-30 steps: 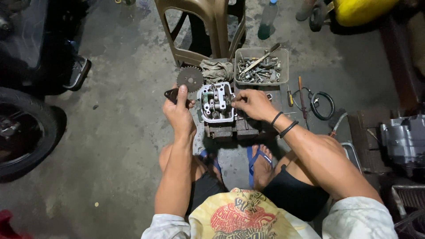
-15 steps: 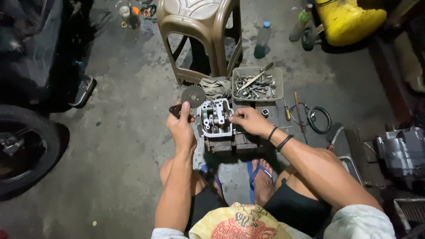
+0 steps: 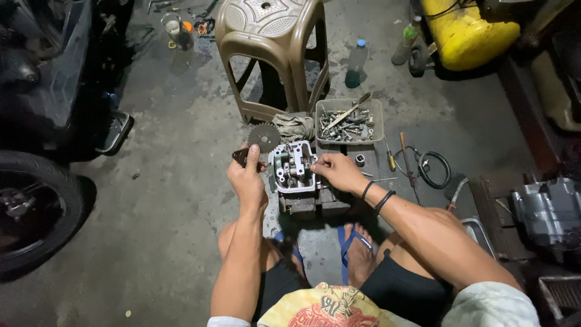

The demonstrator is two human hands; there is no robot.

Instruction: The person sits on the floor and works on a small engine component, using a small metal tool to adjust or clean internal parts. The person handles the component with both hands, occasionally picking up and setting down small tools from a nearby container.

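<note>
Behind both hands gripping the cylinder head: sprocket, bolt tray, stool.

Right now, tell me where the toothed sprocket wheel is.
In the head view, the sprocket wheel lies on the floor just above the left hand, left of the rag and under the brown stool.

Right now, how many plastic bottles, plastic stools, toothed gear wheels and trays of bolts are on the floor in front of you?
Clear plastic bottles: 2
Brown plastic stool: 1
Toothed metal gear wheel: 1
Grey tray of bolts: 1
Total: 5
</note>
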